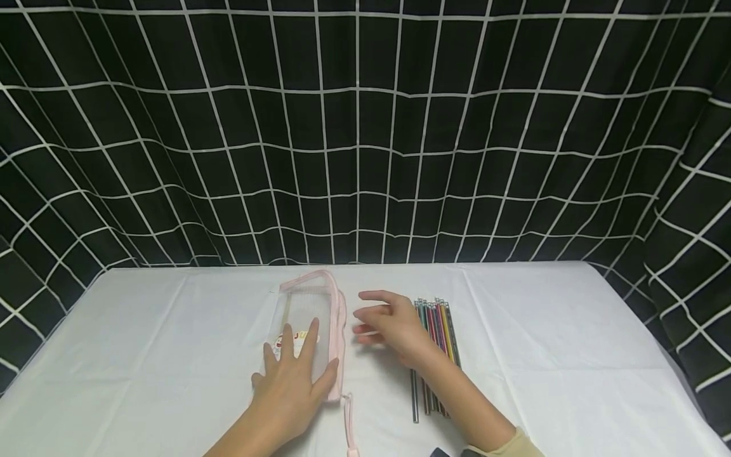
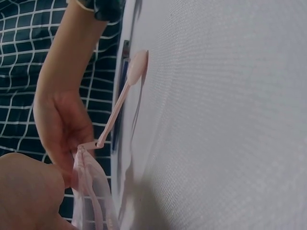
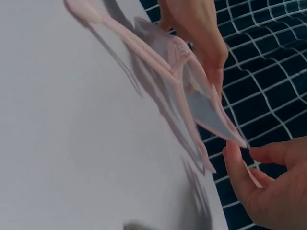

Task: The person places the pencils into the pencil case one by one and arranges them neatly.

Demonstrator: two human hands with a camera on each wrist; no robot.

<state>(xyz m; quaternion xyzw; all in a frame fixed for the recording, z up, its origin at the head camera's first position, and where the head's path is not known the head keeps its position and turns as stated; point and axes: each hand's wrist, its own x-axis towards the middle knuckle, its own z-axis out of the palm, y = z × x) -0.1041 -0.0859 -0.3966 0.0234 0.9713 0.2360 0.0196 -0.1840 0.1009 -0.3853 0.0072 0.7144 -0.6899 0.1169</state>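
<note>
A clear mesh pencil pouch point(image 1: 337, 343) with pink zipper edging lies on the white table, a small printed label on its face. My left hand point(image 1: 285, 393) rests over it, fingers spread and thumb along the zipper edge. Between pouch and pencils, my right hand point(image 1: 396, 324) hovers with loosely bent fingers holding nothing. The pouch's mouth gapes in the right wrist view, where the right fingertips point(image 3: 232, 149) overlap its far corner. A bundle of several coloured pencils point(image 1: 442, 327) lies to the right, partly hidden under the right forearm.
From the pouch's near end a pink wrist strap point(image 1: 349, 422) trails toward me. A dark object point(image 1: 440, 452) shows at the bottom edge beside the right sleeve. Behind the white tablecloth point(image 1: 548, 330) hangs a black curtain point(image 1: 377, 127) with a white grid.
</note>
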